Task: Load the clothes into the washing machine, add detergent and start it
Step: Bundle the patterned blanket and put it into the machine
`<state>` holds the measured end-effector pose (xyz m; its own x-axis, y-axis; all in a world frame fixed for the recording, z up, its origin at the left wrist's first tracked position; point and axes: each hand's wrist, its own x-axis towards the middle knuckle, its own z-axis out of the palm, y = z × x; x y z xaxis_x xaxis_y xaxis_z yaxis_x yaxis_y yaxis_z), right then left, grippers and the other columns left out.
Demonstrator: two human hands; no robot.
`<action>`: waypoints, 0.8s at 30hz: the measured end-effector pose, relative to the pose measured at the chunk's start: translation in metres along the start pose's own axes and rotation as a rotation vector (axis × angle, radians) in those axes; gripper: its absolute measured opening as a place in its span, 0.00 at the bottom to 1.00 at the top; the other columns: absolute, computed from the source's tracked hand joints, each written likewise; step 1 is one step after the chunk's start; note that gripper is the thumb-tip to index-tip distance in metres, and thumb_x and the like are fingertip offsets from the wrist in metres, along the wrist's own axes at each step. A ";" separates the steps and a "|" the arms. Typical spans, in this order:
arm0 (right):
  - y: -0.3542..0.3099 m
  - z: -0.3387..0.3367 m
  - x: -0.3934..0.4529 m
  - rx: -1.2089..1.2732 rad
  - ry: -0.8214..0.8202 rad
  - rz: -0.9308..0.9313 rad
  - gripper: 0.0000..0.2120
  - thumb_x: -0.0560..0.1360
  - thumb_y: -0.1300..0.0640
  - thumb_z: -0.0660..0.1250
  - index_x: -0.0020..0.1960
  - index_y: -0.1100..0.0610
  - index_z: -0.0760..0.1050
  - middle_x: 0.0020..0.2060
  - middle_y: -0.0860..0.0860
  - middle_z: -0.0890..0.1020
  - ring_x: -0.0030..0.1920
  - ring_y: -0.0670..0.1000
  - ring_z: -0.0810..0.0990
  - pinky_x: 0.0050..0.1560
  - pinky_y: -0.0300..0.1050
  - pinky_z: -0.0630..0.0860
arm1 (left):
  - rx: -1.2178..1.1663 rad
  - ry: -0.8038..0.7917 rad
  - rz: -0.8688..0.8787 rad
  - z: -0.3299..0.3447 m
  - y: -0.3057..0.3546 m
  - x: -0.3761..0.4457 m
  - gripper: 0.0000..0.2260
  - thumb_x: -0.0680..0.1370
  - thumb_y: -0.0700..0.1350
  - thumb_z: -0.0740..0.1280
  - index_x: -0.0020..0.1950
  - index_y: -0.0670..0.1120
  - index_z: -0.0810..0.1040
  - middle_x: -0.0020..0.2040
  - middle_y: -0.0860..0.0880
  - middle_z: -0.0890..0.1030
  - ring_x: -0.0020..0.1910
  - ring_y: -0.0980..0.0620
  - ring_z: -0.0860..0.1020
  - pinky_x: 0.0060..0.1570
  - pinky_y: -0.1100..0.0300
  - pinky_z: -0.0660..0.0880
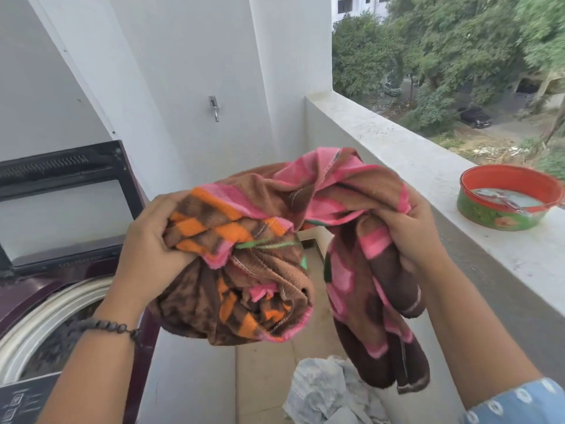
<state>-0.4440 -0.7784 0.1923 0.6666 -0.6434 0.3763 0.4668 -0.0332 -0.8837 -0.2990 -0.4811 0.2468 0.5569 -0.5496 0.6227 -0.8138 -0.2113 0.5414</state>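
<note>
Fingers point(171, 223) of left hand point(146, 240) curled into a bunched fold of the towel point(269, 255); fingers of right hand point(409, 237) pinching the other end. Towel held in the air between both, sagging, just right of the open washing machine point(46, 316). Soft, thick, limp cloth, likely light when dry, not slippery, nothing to break. Best gathered in handfuls, loose tail tucked up before going over the drum rim. More clothes point(327, 390) on the floor below.
</note>
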 end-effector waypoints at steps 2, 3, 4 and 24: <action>-0.004 0.003 -0.004 0.026 -0.031 0.004 0.17 0.71 0.76 0.66 0.54 0.58 0.79 0.41 0.47 0.86 0.44 0.47 0.84 0.46 0.41 0.80 | -0.024 0.091 -0.028 0.002 -0.005 -0.001 0.25 0.63 0.50 0.73 0.57 0.66 0.73 0.51 0.55 0.79 0.51 0.64 0.77 0.54 0.72 0.71; -0.003 0.006 -0.008 0.040 -0.056 0.022 0.18 0.71 0.75 0.67 0.54 0.58 0.79 0.42 0.48 0.86 0.44 0.48 0.84 0.47 0.42 0.80 | -0.074 0.152 -0.058 0.004 -0.006 0.000 0.24 0.63 0.51 0.73 0.56 0.67 0.73 0.51 0.54 0.79 0.50 0.60 0.78 0.53 0.70 0.73; -0.001 0.008 -0.012 0.051 -0.090 0.049 0.18 0.70 0.74 0.68 0.55 0.57 0.79 0.43 0.50 0.86 0.46 0.50 0.84 0.48 0.44 0.80 | -0.148 0.217 -0.085 0.008 -0.007 0.001 0.24 0.62 0.49 0.73 0.55 0.66 0.74 0.51 0.53 0.80 0.49 0.58 0.78 0.52 0.67 0.74; 0.043 0.050 -0.032 0.291 -0.251 0.333 0.37 0.60 0.64 0.79 0.65 0.49 0.71 0.56 0.50 0.83 0.56 0.52 0.82 0.50 0.44 0.80 | -0.828 0.790 -0.390 0.060 -0.002 -0.008 0.23 0.65 0.30 0.72 0.54 0.48 0.73 0.51 0.50 0.81 0.51 0.52 0.80 0.55 0.51 0.78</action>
<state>-0.4162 -0.7216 0.1564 0.9094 -0.3777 0.1744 0.3240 0.3801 -0.8663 -0.3114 -0.5248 0.2066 0.9242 0.1428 0.3542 -0.3771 0.4877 0.7873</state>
